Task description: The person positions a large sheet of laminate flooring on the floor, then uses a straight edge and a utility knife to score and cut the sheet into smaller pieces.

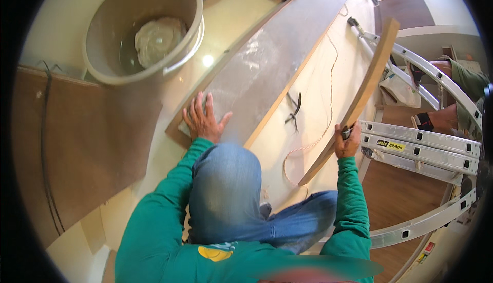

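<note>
My left hand (204,121) lies with fingers spread on the near end of a long grey board (269,60). The board stretches away toward the far side and has light wood-coloured edges. Off to the right, my right hand (348,142) is closed around a long, narrow wooden strip (371,77), which slants from near my shin up to the far right. A small dark thing shows by the fingers of that hand, too small to name. Between board and strip, a short piece of black cable (294,111) rests on the pale floor.
A large bucket (92,42) with a pale bag-like lump inside stands at the far left. Brown panels (97,134) lie at left. A twisted cord (331,103) runs along the floor. On the right is an aluminium ladder (416,147), with another person's feet (436,119) beside it.
</note>
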The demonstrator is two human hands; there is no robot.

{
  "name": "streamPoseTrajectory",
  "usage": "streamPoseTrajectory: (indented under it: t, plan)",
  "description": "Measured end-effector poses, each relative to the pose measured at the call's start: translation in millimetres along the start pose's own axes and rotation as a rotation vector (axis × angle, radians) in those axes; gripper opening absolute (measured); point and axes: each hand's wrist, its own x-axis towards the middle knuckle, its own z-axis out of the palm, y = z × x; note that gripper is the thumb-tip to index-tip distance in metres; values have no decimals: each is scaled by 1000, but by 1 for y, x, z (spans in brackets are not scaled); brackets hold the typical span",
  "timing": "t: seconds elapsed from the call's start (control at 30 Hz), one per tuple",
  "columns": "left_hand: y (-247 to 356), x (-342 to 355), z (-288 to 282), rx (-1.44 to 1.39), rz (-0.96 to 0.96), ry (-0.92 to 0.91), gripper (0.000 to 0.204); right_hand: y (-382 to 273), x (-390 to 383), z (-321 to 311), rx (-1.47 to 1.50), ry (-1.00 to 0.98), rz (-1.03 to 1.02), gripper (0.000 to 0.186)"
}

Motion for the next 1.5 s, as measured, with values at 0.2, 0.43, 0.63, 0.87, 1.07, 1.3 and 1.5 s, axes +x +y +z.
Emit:
streamPoseTrajectory:
  t: [0.2,0.43,0.63,0.87,1.07,1.3,1.5]
  plan:
    - [1,2,-2,19,-2,1,92,-29,113,-44,56,360,26,70]
    - [-2,2,-8,27,8,-66,95,-30,167,-82,235,481,74,63]
    - [-10,0,-8,18,10,-40,96,-55,197,-88,1,425,-81,66]
    - [-6,3,-1,-98,-3,-66,97,-26,175,-68,-252,88,-156,77]
    - [-3,2,-5,-83,-33,-82,96,-25,138,-25,-106,-325,-285,96]
    - [-7,-1,-7,-35,-22,-96,94,-41,95,29,0,-964,-265,119]
    - [-6,-8,-7,18,-41,-54,92,-49,87,83,96,-980,-606,117]
